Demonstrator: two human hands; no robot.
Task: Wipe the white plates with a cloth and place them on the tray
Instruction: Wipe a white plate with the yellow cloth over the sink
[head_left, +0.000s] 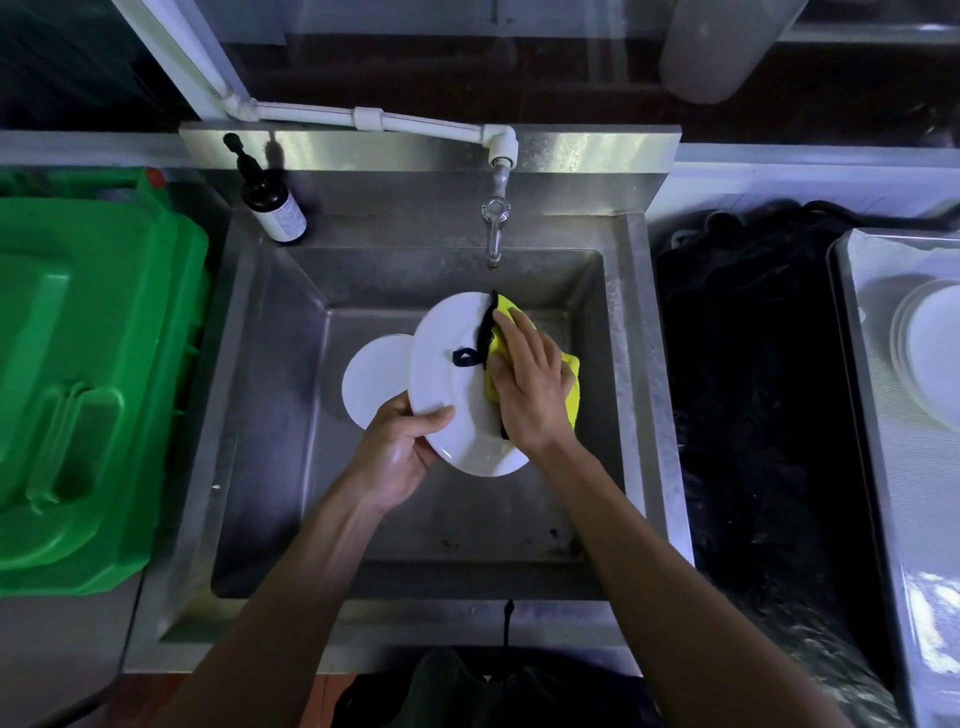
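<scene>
White plate held tilted over the steel sink, under wipe.

Left hand grips the plate's lower rim, thumb on its face, fingers curled behind. Right hand presses a yellow cloth flat against the plate, fingers extended. Second white plate lies in the basin behind it. Tray at far right carries stacked plates.
</scene>
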